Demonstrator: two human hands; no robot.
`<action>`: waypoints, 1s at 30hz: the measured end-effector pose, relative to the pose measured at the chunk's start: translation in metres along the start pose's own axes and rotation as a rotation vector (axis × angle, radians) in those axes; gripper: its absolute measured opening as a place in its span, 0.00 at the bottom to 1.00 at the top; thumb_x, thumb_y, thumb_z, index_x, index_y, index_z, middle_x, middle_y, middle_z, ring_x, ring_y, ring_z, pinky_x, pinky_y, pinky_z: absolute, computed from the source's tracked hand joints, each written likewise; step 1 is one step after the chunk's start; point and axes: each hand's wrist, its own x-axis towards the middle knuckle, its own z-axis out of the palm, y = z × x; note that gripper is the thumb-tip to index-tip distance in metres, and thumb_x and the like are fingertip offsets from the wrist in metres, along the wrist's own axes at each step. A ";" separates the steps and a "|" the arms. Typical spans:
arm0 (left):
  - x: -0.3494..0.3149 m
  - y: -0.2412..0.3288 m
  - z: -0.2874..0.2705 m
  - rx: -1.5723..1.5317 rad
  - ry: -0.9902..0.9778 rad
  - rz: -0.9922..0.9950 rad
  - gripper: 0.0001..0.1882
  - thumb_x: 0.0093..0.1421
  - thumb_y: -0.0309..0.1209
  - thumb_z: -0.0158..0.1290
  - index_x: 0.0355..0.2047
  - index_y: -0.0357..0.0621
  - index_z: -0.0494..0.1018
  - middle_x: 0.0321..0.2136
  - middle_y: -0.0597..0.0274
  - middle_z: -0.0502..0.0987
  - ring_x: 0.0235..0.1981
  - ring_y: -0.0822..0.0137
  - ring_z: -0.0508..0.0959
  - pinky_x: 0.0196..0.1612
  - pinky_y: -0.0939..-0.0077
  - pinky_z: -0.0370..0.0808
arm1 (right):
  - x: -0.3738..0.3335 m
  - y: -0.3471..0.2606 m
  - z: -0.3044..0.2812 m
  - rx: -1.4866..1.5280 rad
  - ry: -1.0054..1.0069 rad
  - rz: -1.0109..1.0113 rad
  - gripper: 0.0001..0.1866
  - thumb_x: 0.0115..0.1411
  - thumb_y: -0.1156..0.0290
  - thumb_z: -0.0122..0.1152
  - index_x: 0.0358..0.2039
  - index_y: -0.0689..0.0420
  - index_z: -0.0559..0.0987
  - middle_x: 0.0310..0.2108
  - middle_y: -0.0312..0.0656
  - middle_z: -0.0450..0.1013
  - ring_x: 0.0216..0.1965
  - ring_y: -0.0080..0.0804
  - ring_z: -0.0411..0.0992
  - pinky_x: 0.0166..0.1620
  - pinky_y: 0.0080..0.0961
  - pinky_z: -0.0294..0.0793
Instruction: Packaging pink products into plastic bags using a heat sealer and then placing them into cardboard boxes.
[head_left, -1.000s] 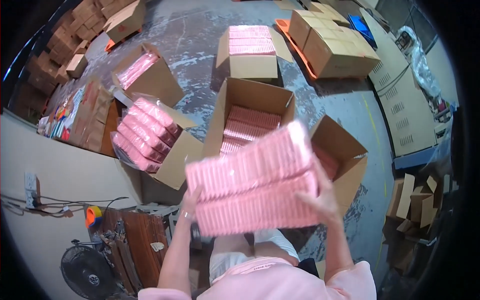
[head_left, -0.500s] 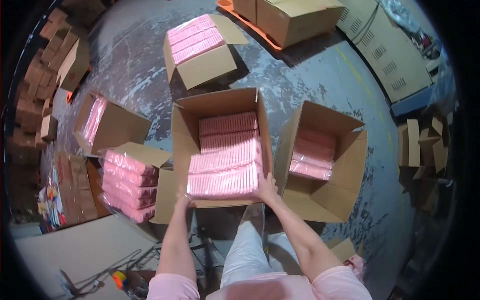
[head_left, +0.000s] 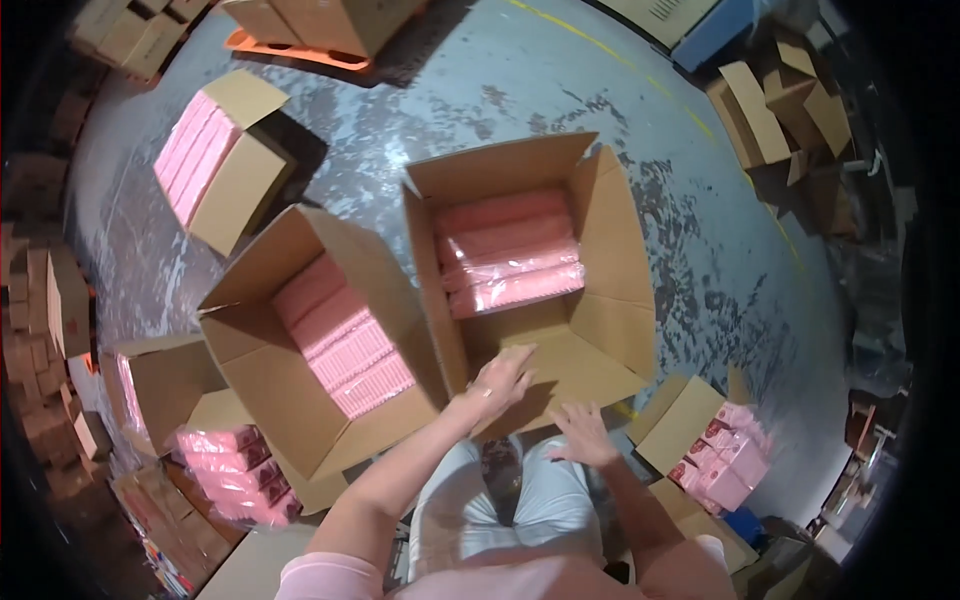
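Observation:
My left hand [head_left: 500, 385] is over the near flap of an open cardboard box [head_left: 612, 340], its fingers stretched out and holding nothing. My right hand [head_left: 587, 435] hovers by the same box's near edge with fingers spread. Clear-wrapped pink packs [head_left: 515, 285] line the far part of that box, and its near part shows bare cardboard. Just left stands a second open box [head_left: 250, 385], where more wrapped pink packs [head_left: 350, 345] lie in rows.
A stack of pink packs [head_left: 235, 475] is at the lower left. Another filled box [head_left: 235, 195] stands farther off, near an orange pallet [head_left: 300, 52]. At the lower right, a small open box [head_left: 675, 425] sits beside pink bags [head_left: 725, 460]. Empty cartons [head_left: 755, 115] are at the upper right.
Both hands have let go of the pink pack, which now lies in the left box. My view has turned right, and my hands have moved over to the right box.

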 end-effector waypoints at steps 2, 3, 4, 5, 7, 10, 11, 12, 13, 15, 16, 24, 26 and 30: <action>0.061 -0.057 0.048 0.208 -0.174 -0.100 0.35 0.53 0.30 0.57 0.59 0.41 0.56 0.53 0.46 0.66 0.54 0.49 0.68 0.55 0.62 0.68 | -0.002 0.024 0.020 -0.058 -0.077 0.056 0.21 0.51 0.63 0.61 0.45 0.58 0.76 0.45 0.46 0.72 0.49 0.40 0.68 0.50 0.41 0.63; 0.090 -0.084 0.070 0.403 -0.346 -0.203 0.42 0.50 0.30 0.59 0.63 0.43 0.49 0.58 0.47 0.61 0.57 0.49 0.65 0.56 0.60 0.67 | -0.004 0.038 0.034 -0.047 -0.073 0.061 0.21 0.51 0.63 0.61 0.45 0.58 0.76 0.45 0.46 0.72 0.49 0.40 0.68 0.50 0.41 0.63; 0.117 -0.103 0.086 0.486 -0.454 -0.275 0.50 0.47 0.31 0.61 0.65 0.44 0.43 0.61 0.47 0.54 0.59 0.47 0.61 0.59 0.62 0.64 | -0.010 0.047 0.046 -0.044 0.034 0.079 0.17 0.50 0.66 0.59 0.41 0.57 0.77 0.43 0.44 0.73 0.46 0.37 0.69 0.48 0.39 0.63; 0.127 -0.145 0.100 0.511 -0.371 -0.304 0.49 0.47 0.33 0.62 0.64 0.43 0.44 0.61 0.47 0.55 0.59 0.48 0.60 0.59 0.61 0.64 | -0.005 0.048 0.060 -0.026 0.153 0.075 0.14 0.49 0.70 0.58 0.38 0.56 0.79 0.40 0.41 0.75 0.44 0.34 0.71 0.46 0.38 0.64; 0.149 -0.201 0.117 0.624 -0.314 -0.315 0.47 0.47 0.35 0.62 0.63 0.43 0.47 0.59 0.49 0.58 0.60 0.51 0.59 0.58 0.58 0.63 | 0.002 0.039 0.067 -0.036 0.327 0.134 0.12 0.45 0.75 0.55 0.32 0.55 0.80 0.37 0.37 0.76 0.41 0.29 0.72 0.42 0.34 0.64; 0.161 -0.231 0.111 0.834 -0.236 -0.410 0.46 0.47 0.41 0.60 0.62 0.42 0.50 0.58 0.47 0.58 0.59 0.51 0.58 0.60 0.61 0.60 | -0.006 0.045 0.067 -0.094 0.306 0.147 0.11 0.44 0.74 0.56 0.31 0.55 0.79 0.36 0.36 0.76 0.39 0.26 0.73 0.39 0.30 0.64; 0.151 -0.259 0.099 1.188 -0.303 -0.248 0.41 0.49 0.45 0.58 0.59 0.44 0.55 0.58 0.49 0.57 0.59 0.52 0.58 0.59 0.59 0.61 | 0.000 0.045 0.069 -0.079 0.315 0.146 0.11 0.44 0.74 0.56 0.31 0.55 0.79 0.36 0.36 0.76 0.39 0.26 0.73 0.39 0.30 0.64; 0.139 -0.287 0.092 1.528 -0.376 -0.066 0.36 0.51 0.48 0.56 0.56 0.45 0.61 0.58 0.50 0.57 0.59 0.54 0.58 0.58 0.58 0.61 | 0.003 0.045 0.071 -0.055 0.335 0.108 0.11 0.43 0.74 0.56 0.30 0.55 0.79 0.35 0.34 0.76 0.38 0.25 0.73 0.38 0.29 0.64; 0.135 -0.296 0.097 1.518 -0.391 -0.046 0.36 0.51 0.48 0.56 0.56 0.45 0.61 0.58 0.50 0.57 0.59 0.54 0.58 0.58 0.58 0.61 | 0.001 0.048 0.072 -0.047 0.341 0.090 0.10 0.42 0.74 0.56 0.29 0.54 0.79 0.34 0.33 0.76 0.37 0.24 0.74 0.38 0.27 0.64; 0.132 -0.305 0.090 0.362 0.396 -0.613 0.23 0.60 0.47 0.43 0.48 0.46 0.70 0.52 0.56 0.69 0.53 0.56 0.67 0.54 0.54 0.62 | 0.004 0.050 0.068 -0.047 0.342 0.100 0.10 0.42 0.74 0.57 0.29 0.54 0.79 0.34 0.32 0.76 0.36 0.24 0.74 0.38 0.26 0.64; 0.117 -0.336 0.061 0.723 0.307 -0.602 0.20 0.62 0.45 0.40 0.49 0.50 0.70 0.46 0.55 0.74 0.48 0.56 0.72 0.51 0.55 0.65 | 0.016 0.043 0.063 -0.013 0.382 0.046 0.10 0.41 0.74 0.57 0.28 0.54 0.79 0.33 0.31 0.77 0.35 0.23 0.74 0.37 0.25 0.64; 0.127 -0.252 0.061 0.564 -0.135 -0.369 0.25 0.61 0.34 0.45 0.60 0.50 0.61 0.60 0.59 0.63 0.61 0.66 0.61 0.64 0.47 0.47 | 0.013 0.042 0.070 -0.039 0.394 0.105 0.11 0.39 0.72 0.58 0.28 0.50 0.78 0.30 0.28 0.73 0.32 0.25 0.70 0.38 0.31 0.61; 0.144 -0.146 0.055 1.071 -0.737 -0.228 0.22 0.60 0.33 0.44 0.56 0.47 0.66 0.55 0.60 0.69 0.59 0.67 0.65 0.61 0.34 0.44 | 0.006 0.043 0.054 -0.026 0.255 0.164 0.11 0.39 0.68 0.61 0.28 0.50 0.78 0.30 0.29 0.73 0.35 0.27 0.69 0.39 0.33 0.61; 0.122 -0.047 0.015 1.057 -0.852 -0.013 0.19 0.59 0.31 0.44 0.51 0.45 0.71 0.49 0.60 0.74 0.55 0.65 0.70 0.61 0.34 0.46 | 0.024 0.028 0.025 0.321 0.085 0.323 0.46 0.40 0.50 0.70 0.58 0.55 0.65 0.57 0.42 0.63 0.55 0.43 0.62 0.54 0.43 0.59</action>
